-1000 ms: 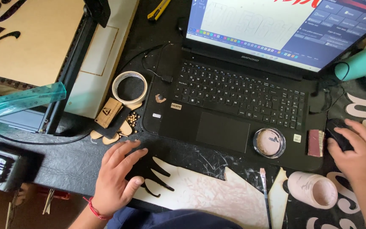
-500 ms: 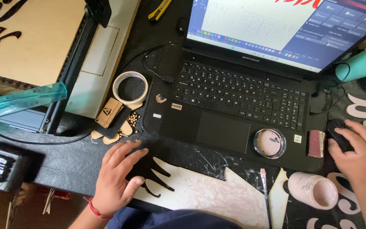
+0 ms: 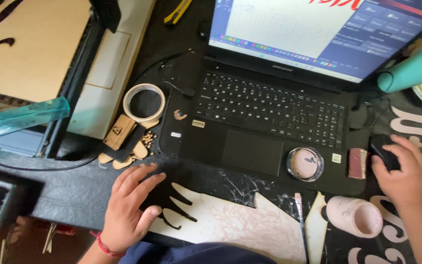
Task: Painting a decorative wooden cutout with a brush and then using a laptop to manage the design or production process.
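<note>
My left hand [image 3: 129, 209] lies flat with its fingers spread on the black table top, at the left end of a pale cut-out wooden sheet [image 3: 235, 224] with dark spiky shapes. It wears a red thread at the wrist. My right hand [image 3: 402, 172] is cupped over a black computer mouse [image 3: 382, 151] to the right of an open black laptop [image 3: 264, 122]. The laptop screen [image 3: 308, 32] shows a design program.
A tape roll [image 3: 144, 102] and small wooden pieces [image 3: 123, 134] lie left of the laptop. On its palm rest sits a round pink-stained lid [image 3: 305, 164]. A thin brush [image 3: 301, 222], a pink cup [image 3: 355, 216], a teal cylinder [image 3: 409, 68] and a laser-cutter frame [image 3: 69, 98] are nearby.
</note>
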